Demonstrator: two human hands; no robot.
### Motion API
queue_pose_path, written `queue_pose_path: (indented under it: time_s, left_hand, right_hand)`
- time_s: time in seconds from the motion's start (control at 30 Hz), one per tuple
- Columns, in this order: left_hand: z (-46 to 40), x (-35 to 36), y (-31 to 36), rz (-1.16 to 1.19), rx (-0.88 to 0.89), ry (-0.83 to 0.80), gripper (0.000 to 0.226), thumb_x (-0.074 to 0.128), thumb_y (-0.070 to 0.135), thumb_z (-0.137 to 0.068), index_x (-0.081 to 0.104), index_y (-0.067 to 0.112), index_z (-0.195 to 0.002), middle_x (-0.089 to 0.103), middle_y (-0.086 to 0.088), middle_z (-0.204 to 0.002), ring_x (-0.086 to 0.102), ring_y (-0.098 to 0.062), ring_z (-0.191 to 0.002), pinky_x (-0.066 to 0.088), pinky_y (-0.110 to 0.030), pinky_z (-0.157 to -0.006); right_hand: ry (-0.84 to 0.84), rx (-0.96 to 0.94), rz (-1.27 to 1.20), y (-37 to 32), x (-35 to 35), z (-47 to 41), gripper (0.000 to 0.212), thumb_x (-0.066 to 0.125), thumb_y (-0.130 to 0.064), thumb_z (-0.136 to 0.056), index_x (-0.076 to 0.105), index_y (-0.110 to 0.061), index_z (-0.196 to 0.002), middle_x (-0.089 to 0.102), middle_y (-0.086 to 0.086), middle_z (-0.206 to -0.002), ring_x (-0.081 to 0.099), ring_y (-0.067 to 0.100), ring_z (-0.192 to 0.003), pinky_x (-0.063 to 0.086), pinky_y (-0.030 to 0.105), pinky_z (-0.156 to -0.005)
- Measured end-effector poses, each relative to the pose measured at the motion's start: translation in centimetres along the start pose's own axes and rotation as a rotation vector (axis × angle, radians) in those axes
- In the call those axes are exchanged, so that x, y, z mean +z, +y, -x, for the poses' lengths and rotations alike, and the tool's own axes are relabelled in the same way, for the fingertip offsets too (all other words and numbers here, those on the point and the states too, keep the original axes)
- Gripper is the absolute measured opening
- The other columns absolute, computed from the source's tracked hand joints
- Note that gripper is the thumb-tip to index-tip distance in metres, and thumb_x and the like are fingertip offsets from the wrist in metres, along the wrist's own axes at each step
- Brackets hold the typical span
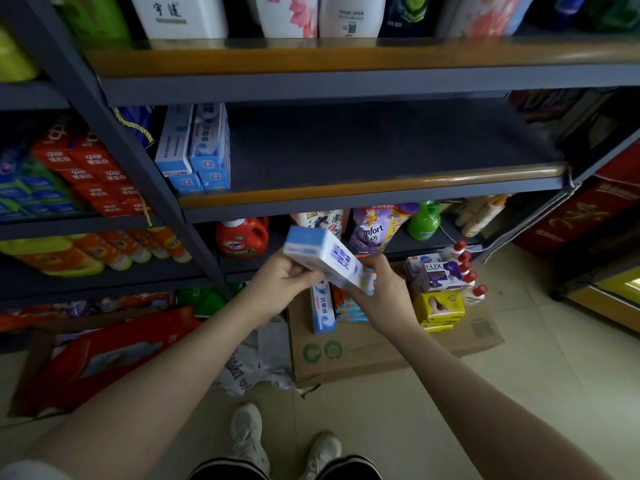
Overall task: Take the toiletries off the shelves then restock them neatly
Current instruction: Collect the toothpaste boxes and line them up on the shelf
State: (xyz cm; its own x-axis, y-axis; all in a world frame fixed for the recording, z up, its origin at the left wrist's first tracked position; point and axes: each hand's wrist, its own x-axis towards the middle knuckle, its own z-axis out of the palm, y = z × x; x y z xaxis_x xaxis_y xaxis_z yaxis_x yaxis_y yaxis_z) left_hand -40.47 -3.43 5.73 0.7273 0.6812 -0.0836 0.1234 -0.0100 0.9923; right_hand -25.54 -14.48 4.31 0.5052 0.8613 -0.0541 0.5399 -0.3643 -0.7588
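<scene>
Hands meet at chest height in front of the shelves, sharing one blue-and-white toothpaste box (327, 259): left hand (280, 284) curls round its near lower side, right hand (381, 289) grips the far end, box tilted with one end up toward the middle shelf (381, 143). Two-handed hold looks like squaring the box before sliding it in, so I judge this is the restock phase. Middle shelf is mostly bare dark board; only a small stack of matching toothpaste boxes (197, 150) sits at its left end, long sides running front to back and short ends facing out, pushed against the upright, so the next box likely goes just beside them. Cardboard box (381, 348) lies flattened on the floor below the hands and serves as the holding spot: another toothpaste box (323, 308) lies on it, with yellow soap packs (440, 308), purple soap boxes (440, 273) and red-capped white bottles (465, 268) near its right edge. Bottom shelf behind holds a red detergent jug (242, 237), a purple softener pouch (374, 230) and a green bottle (424, 220). Top shelf carries tall bottles, mostly cut off by the frame. White plastic bag (249, 362) is crumpled on the floor left of the cardboard.
</scene>
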Motion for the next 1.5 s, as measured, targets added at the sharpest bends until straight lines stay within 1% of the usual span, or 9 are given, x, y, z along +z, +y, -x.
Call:
queue_pose_path:
  time_s: [0.13,0.33,0.57,0.8,0.93,1.0,1.13,1.27,1.5]
  left_hand:
    - [-0.6,-1.1,-1.1,0.544,-0.234,0.041,0.023,0.051,0.006,-0.086,0.055,0.020,-0.105,0.065,-0.001,-0.105,0.067,-0.012,-0.092,0.056,-0.027,-0.078]
    - [-0.8,-0.8,-3.4,0.717,-0.407,0.010,0.037,0.061,0.032,-0.079,0.053,0.017,-0.112,0.066,-0.009,-0.110,0.065,-0.023,-0.098,0.056,-0.035,-0.076]
    - [-1.4,-1.6,-6.9,0.448,-0.537,0.113,0.014,0.049,0.012,-0.095,0.056,0.020,-0.104,0.069,-0.003,-0.093,0.069,-0.014,-0.077,0.057,-0.026,-0.069]
    - [-3.1,-1.5,-12.1,0.260,-0.659,0.091,0.017,0.053,0.013,-0.093,0.053,0.018,-0.109,0.062,-0.002,-0.098,0.061,-0.019,-0.086,0.051,-0.028,-0.068]
    - [-4.3,-0.9,-15.7,0.217,-0.655,0.032,0.030,0.046,-0.003,-0.093,0.051,0.021,-0.111,0.060,0.005,-0.099,0.058,-0.006,-0.083,0.053,-0.016,-0.060]
    - [-4.9,-1.1,-17.5,0.115,-0.633,-0.008,0.034,0.041,-0.004,-0.094,0.053,0.020,-0.115,0.060,0.002,-0.108,0.058,-0.006,-0.089,0.050,-0.014,-0.067]
    - [-5.7,-2.7,-19.2,-0.083,-0.543,-0.022,0.027,0.041,0.003,-0.097,0.054,0.018,-0.115,0.059,0.005,-0.107,0.057,-0.008,-0.096,0.044,-0.017,-0.079]
    - [-6.2,-5.4,-19.9,-0.159,-0.467,-0.015,0.025,0.041,0.006,-0.097,0.054,0.027,-0.100,0.060,0.009,-0.098,0.059,-0.006,-0.085,0.048,-0.026,-0.080]
    - [-5.8,-8.6,-19.6,-0.253,-0.365,0.001,0.032,0.044,0.005,-0.095,0.054,0.035,-0.093,0.060,0.013,-0.098,0.061,-0.005,-0.085,0.048,-0.020,-0.076]
  right_hand:
    - [-0.015,-0.117,0.101,-1.4,0.0,0.8,0.042,0.075,-0.031,-0.075,0.038,-0.017,-0.089,0.064,0.007,-0.088,0.060,0.029,-0.076,0.041,0.037,-0.056]
    - [-0.101,-0.123,0.355,-3.2,1.7,0.1,0.044,0.064,-0.044,-0.083,0.043,-0.012,-0.104,0.064,0.008,-0.091,0.060,0.033,-0.080,0.035,0.034,-0.055]
    - [-0.253,0.540,-0.498,0.7,6.0,-1.2,0.045,0.052,-0.035,-0.094,0.058,0.009,-0.100,0.059,0.013,-0.080,0.050,0.021,-0.072,0.037,0.032,-0.067]
    - [-0.200,0.675,-0.644,3.9,12.8,-1.0,0.011,0.049,-0.021,-0.096,0.052,-0.013,-0.102,0.063,0.011,-0.091,0.058,0.016,-0.074,0.047,0.034,-0.065]
    - [-0.174,0.698,-0.635,6.5,15.9,-2.2,0.043,0.072,-0.023,-0.081,0.046,-0.011,-0.113,0.063,0.012,-0.106,0.064,0.023,-0.092,0.055,0.043,-0.082]
    - [-0.132,0.694,-0.519,8.2,17.4,-3.2,0.060,0.080,-0.027,-0.068,0.043,-0.012,-0.113,0.063,0.010,-0.108,0.064,0.025,-0.094,0.054,0.047,-0.082]
    - [-0.077,0.628,-0.068,11.4,19.1,-5.3,0.048,0.065,-0.020,-0.077,0.037,-0.011,-0.115,0.055,0.011,-0.113,0.057,0.033,-0.100,0.051,0.048,-0.080]
    - [-0.065,0.577,0.161,13.1,21.0,-6.7,0.049,0.059,-0.023,-0.085,0.034,-0.009,-0.125,0.050,0.016,-0.123,0.046,0.034,-0.114,0.046,0.048,-0.090]
    - [-0.082,0.591,0.449,13.0,23.2,-7.3,0.063,0.033,-0.040,-0.099,0.009,-0.008,-0.147,0.034,0.011,-0.146,0.035,0.031,-0.132,0.038,0.040,-0.098]
